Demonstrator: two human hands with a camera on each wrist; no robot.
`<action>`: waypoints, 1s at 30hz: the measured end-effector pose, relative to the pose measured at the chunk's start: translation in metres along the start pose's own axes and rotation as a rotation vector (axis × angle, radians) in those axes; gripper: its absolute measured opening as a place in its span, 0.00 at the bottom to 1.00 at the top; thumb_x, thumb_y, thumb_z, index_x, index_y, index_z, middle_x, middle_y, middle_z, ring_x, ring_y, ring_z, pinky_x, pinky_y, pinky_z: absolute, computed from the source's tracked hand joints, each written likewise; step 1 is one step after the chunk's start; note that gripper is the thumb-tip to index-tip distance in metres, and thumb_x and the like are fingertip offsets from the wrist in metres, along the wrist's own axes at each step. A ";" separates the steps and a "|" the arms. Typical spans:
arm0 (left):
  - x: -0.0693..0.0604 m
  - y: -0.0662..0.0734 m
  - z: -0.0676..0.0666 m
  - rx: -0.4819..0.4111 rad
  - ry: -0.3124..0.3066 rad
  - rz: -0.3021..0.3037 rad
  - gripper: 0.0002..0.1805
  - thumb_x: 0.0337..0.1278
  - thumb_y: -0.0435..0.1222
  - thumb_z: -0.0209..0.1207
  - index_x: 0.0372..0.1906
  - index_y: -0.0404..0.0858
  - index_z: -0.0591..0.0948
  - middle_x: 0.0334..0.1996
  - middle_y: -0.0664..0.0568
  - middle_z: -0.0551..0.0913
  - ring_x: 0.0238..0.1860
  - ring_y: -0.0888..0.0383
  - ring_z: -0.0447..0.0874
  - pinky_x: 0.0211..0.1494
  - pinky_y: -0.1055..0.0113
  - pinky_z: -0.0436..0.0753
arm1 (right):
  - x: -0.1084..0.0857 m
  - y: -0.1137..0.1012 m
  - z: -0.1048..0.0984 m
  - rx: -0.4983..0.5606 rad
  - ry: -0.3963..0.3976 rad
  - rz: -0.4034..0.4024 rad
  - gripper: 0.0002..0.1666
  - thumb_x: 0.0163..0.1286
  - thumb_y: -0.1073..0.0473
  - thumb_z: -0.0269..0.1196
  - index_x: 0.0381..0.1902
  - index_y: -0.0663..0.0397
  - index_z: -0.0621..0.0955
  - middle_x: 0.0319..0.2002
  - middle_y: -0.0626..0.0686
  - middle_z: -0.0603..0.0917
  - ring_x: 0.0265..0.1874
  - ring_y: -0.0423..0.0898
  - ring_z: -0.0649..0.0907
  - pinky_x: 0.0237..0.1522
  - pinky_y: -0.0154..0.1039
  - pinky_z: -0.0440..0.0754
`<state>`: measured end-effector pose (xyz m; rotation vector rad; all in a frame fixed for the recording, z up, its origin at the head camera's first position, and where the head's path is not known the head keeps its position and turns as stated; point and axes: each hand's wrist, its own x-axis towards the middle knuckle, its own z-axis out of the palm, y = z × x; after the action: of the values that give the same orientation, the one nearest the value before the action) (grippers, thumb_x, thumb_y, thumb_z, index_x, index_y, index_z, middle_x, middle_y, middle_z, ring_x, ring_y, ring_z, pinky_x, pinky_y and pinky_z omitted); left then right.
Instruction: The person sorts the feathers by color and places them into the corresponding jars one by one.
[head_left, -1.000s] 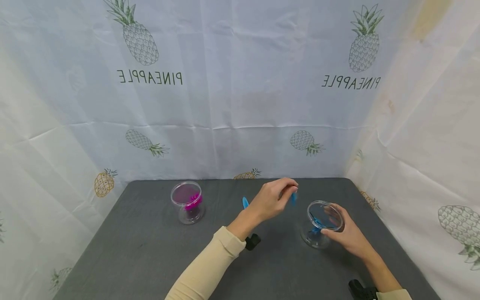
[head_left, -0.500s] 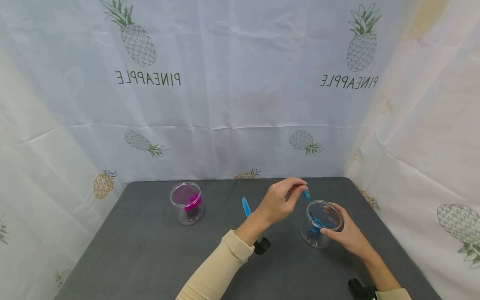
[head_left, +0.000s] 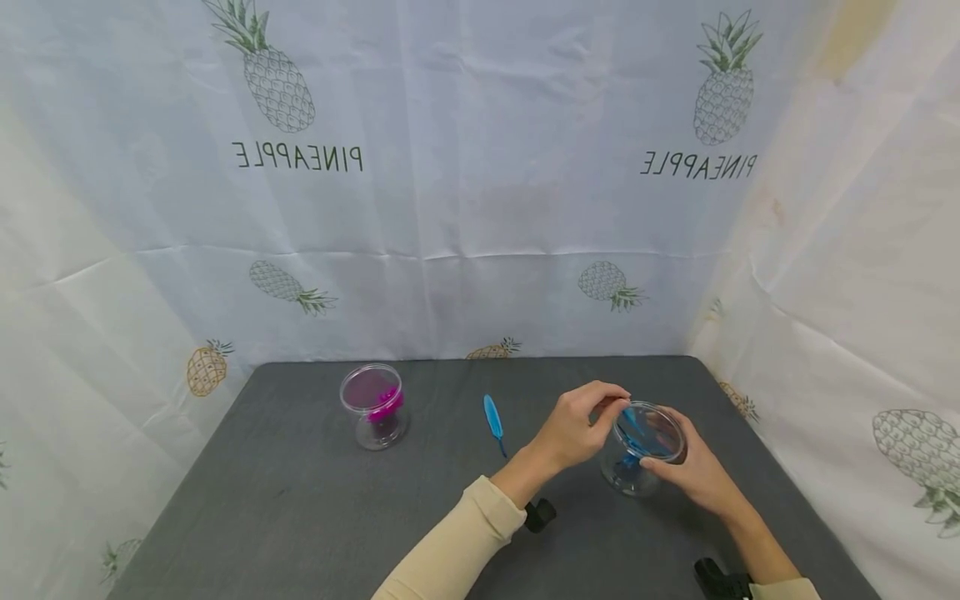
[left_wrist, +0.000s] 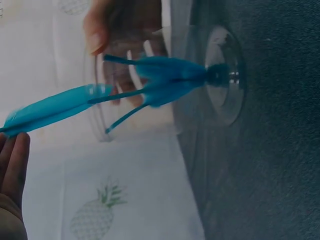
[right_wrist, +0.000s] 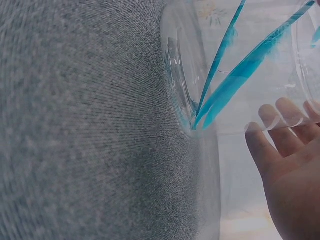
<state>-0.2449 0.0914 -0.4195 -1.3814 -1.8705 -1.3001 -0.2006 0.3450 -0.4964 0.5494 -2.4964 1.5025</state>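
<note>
Between thumb and fingers, my left hand pinches a blue feather by its quill. In the left wrist view the feather's vane reaches into the mouth of a clear footed cup. Several other blue feathers stand inside, vanes down and quills up. My right hand grips this cup near the rim from the right, thumb in front and fingers around the far side. The right wrist view shows that hand against the clear wall. Left of the cup, one more blue feather lies on the dark table.
A second clear cup with pink feathers stands at the back left of the grey table. White pineapple-print cloth hangs behind the table and along both sides.
My left hand has moved right and then down, bringing its feather to the cup's mouth. The feather on the table is now fully uncovered. My right hand stays on the cup.
</note>
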 end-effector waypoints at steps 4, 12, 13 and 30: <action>-0.004 -0.002 0.009 -0.016 -0.032 -0.045 0.08 0.73 0.29 0.57 0.52 0.33 0.80 0.45 0.45 0.84 0.42 0.57 0.86 0.51 0.83 0.78 | 0.000 0.000 0.000 0.006 0.000 0.006 0.51 0.68 0.69 0.68 0.77 0.69 0.49 0.70 0.72 0.62 0.65 0.24 0.66 0.61 0.15 0.63; -0.011 -0.009 0.021 -0.021 -0.098 -0.128 0.11 0.75 0.32 0.55 0.54 0.31 0.80 0.47 0.44 0.84 0.46 0.58 0.86 0.52 0.83 0.77 | -0.001 0.000 0.001 0.013 0.000 0.013 0.51 0.68 0.69 0.67 0.77 0.68 0.49 0.71 0.72 0.62 0.65 0.24 0.65 0.61 0.15 0.64; -0.011 -0.010 0.022 -0.019 -0.100 -0.132 0.11 0.75 0.32 0.55 0.54 0.31 0.80 0.48 0.44 0.84 0.46 0.58 0.86 0.52 0.83 0.77 | 0.000 0.000 0.001 0.013 -0.001 0.014 0.51 0.68 0.69 0.67 0.77 0.68 0.49 0.71 0.72 0.62 0.65 0.24 0.65 0.61 0.15 0.64; -0.017 -0.013 0.027 0.204 -0.185 -0.138 0.12 0.72 0.36 0.60 0.54 0.37 0.85 0.52 0.49 0.85 0.53 0.58 0.84 0.58 0.77 0.78 | 0.000 0.001 0.001 0.019 -0.012 -0.011 0.52 0.68 0.70 0.67 0.77 0.68 0.47 0.71 0.73 0.60 0.65 0.23 0.64 0.61 0.15 0.63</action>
<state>-0.2463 0.1071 -0.4507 -1.3224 -2.1894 -1.0379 -0.2007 0.3450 -0.4975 0.5752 -2.4861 1.5253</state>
